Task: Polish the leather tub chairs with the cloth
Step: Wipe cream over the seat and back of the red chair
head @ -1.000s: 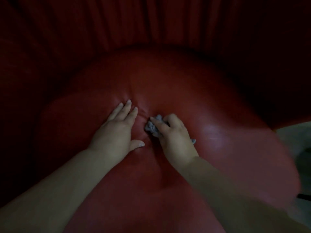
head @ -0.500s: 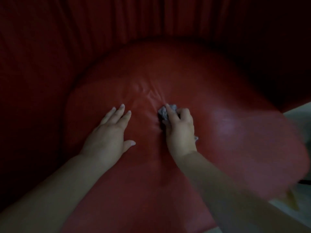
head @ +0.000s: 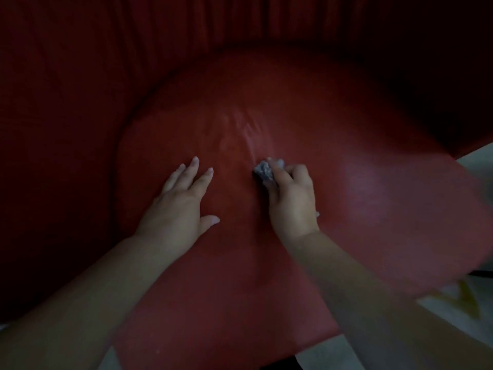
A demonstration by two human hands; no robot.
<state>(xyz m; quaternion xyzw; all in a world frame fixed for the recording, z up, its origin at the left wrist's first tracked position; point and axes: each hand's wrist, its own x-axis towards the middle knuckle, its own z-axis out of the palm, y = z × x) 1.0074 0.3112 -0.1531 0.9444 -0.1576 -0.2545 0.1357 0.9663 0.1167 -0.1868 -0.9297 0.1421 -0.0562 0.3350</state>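
A red leather tub chair fills the view, its rounded seat cushion (head: 306,116) lit in the middle and wrinkled near the centre. My right hand (head: 290,201) presses a small bunched grey cloth (head: 264,170) onto the cushion just right of the wrinkles; most of the cloth is hidden under the fingers. My left hand (head: 181,206) lies flat on the cushion to the left, fingers spread, holding nothing.
The chair's dark pleated backrest (head: 160,36) curves around the cushion at the back and left. Pale floor (head: 477,166) shows past the cushion's right edge, with a yellowish object (head: 464,300) at the lower right.
My right hand has carried the cloth from beside my left hand to the right and farther up the cushion. The left hand has stayed flat on the seat.
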